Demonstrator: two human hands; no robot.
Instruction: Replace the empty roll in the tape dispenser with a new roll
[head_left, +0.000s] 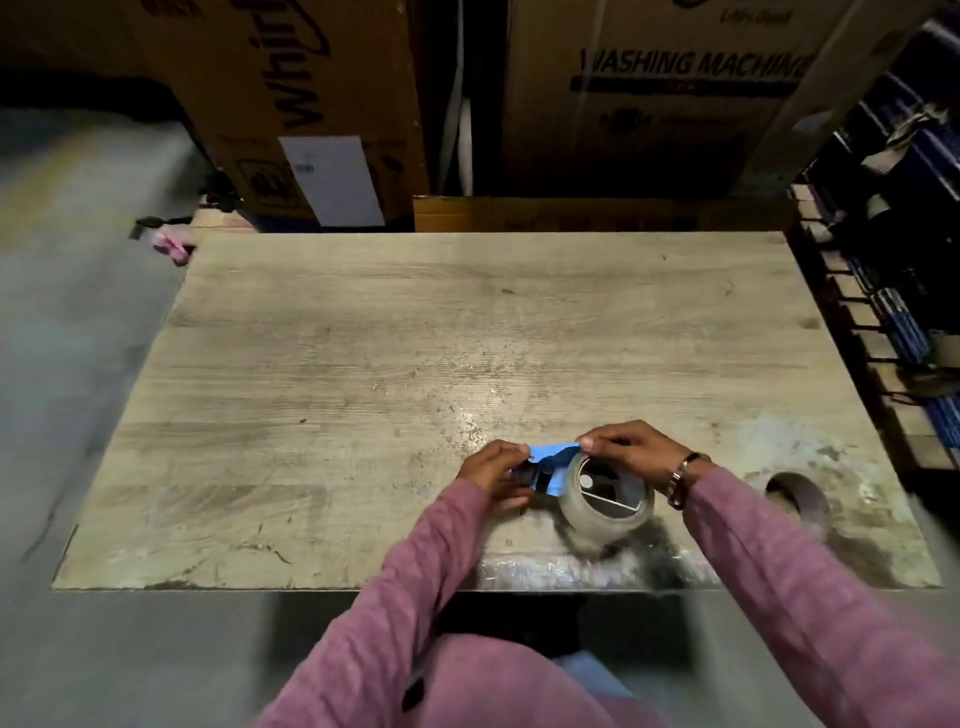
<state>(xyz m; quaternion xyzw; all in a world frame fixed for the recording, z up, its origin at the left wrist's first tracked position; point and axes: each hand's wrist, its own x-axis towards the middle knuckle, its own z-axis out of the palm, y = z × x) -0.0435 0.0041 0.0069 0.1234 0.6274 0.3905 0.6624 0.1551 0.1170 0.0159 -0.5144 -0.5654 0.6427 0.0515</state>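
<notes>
Near the front edge of the wooden surface (363, 364), the left hand (493, 470) is gripping the blue tape dispenser (550, 462) by its handle while the right hand's (631, 449) fingers are pinching its top above the mounted clear roll (605, 499), the empty brown core (797, 496) lying just right.

Likely warehouse, stacked appliance cartons (649, 98), worn worktable (415, 338)

The left hand (496, 470) hides the tape dispenser (550, 467) handle. Right of the right hand (631, 449), a brown roll (797, 496) is blurred.
</notes>
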